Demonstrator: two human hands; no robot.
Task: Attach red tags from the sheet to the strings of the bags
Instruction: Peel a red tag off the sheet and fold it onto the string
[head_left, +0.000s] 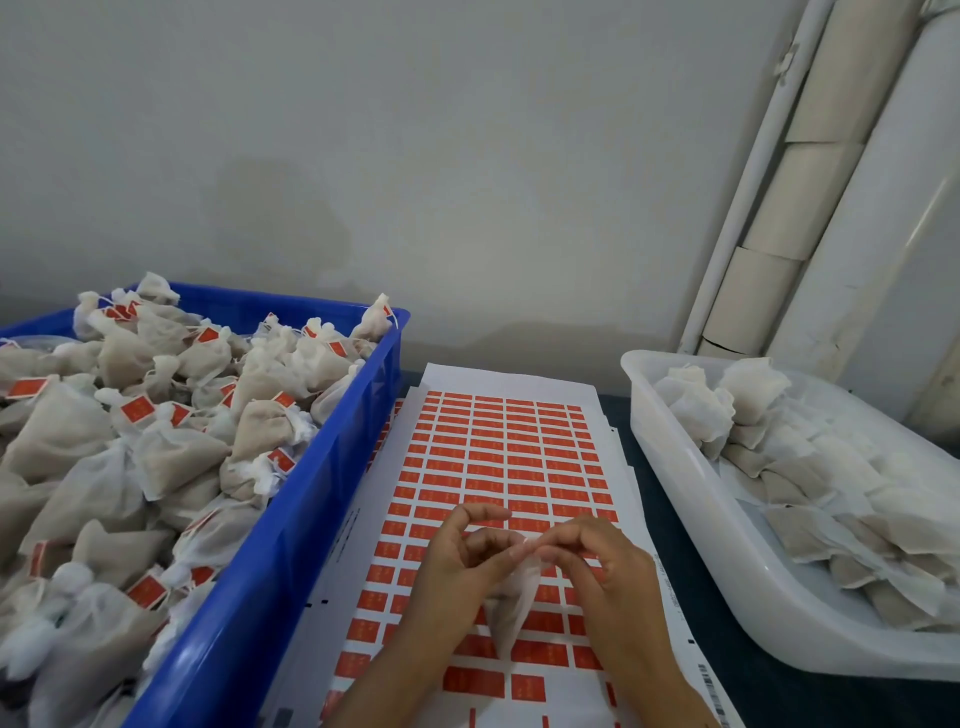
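Note:
A white sheet of red tags lies flat in the middle of the table. Above its near half, my left hand and my right hand meet and pinch the top of one small white mesh bag, which hangs down between them. The string at the bag's neck is hidden by my fingers. I cannot tell whether a tag is between my fingertips.
A blue crate on the left is heaped with bags that carry red tags. A translucent white tray on the right holds bags without tags. A grey wall stands behind, and white pipes rise at the right.

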